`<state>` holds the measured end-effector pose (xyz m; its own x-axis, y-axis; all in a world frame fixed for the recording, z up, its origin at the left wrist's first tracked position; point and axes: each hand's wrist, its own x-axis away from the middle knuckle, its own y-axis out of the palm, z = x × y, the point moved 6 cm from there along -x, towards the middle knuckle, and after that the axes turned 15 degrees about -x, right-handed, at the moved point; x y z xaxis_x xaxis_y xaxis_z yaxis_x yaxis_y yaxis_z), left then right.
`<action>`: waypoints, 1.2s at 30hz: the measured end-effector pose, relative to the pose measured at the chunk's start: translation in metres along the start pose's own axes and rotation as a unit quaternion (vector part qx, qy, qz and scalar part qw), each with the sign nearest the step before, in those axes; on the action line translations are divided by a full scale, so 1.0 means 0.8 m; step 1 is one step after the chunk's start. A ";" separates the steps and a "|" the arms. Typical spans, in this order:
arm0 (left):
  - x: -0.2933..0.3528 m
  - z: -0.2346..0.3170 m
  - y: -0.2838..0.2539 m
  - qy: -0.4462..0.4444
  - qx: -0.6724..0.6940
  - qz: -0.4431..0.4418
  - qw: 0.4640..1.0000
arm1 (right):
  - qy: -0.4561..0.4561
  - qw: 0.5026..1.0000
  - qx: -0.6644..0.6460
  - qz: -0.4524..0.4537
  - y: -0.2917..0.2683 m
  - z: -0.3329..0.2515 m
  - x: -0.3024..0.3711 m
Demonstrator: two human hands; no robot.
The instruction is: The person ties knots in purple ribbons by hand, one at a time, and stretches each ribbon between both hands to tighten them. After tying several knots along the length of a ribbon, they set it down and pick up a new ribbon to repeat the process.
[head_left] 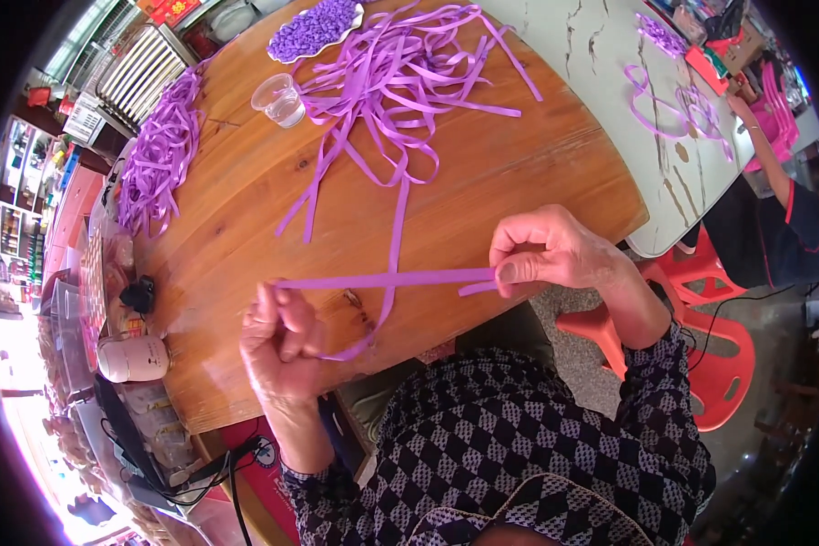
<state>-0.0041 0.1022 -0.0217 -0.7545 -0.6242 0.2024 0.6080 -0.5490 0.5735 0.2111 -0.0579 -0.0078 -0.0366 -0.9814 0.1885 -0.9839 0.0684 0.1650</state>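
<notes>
A purple ribbon (409, 278) is stretched taut between my two hands above the wooden table's near edge. My left hand (282, 332) pinches one part of it, and a loop hangs below those fingers, curving back up toward the pile. Thumb and forefinger of my right hand (546, 253) grip the other part, with a short end sticking out beneath. Farther back lies a tangled pile of purple ribbons (382, 77). Beside it stand a clear plastic cup (284, 102) and a white dish (273, 55) heaped with small purple pieces (314, 32).
More purple ribbons (159, 155) hang at the table's left edge, above a pale rounded container (133, 358). At right, a white marbled table (601, 55) holds loose ribbons (678, 114); another person's arm (764, 155) reaches there. Orange plastic stools (723, 364) stand at my right.
</notes>
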 end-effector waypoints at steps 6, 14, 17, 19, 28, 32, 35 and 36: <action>-0.004 0.046 -0.038 0.148 -0.083 -0.033 0.985 | -0.030 0.997 0.010 0.075 -0.020 0.015 0.009; -0.002 -0.007 0.104 0.309 -0.607 -0.033 0.731 | -0.291 0.890 0.348 0.039 0.053 -0.036 -0.016; -0.019 -0.058 0.096 -0.009 -0.348 -0.139 0.927 | -0.364 0.846 0.378 0.100 0.060 -0.065 -0.012; -0.022 -0.053 0.055 0.014 -0.322 -0.096 0.942 | -0.344 0.857 0.368 0.108 0.039 -0.057 -0.015; -0.032 -0.045 0.040 0.004 0.009 -0.110 0.994 | -0.273 0.919 0.194 0.208 0.015 0.005 -0.018; -0.025 -0.039 0.066 0.045 -0.135 -0.074 0.987 | -0.382 0.841 0.345 0.166 0.063 0.001 -0.013; -0.013 -0.047 0.080 0.039 -0.284 -0.039 0.957 | -0.458 0.749 0.452 0.158 0.097 -0.016 -0.004; -0.009 -0.047 0.082 0.036 -0.332 -0.029 0.942 | -0.456 0.749 0.453 0.160 0.095 -0.020 -0.004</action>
<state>0.0505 0.0497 -0.0151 -0.7870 -0.6054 0.1190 0.6048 -0.7951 -0.0453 0.1395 -0.0464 0.0198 0.0070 -0.6832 -0.7302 -0.5995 0.5816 -0.5499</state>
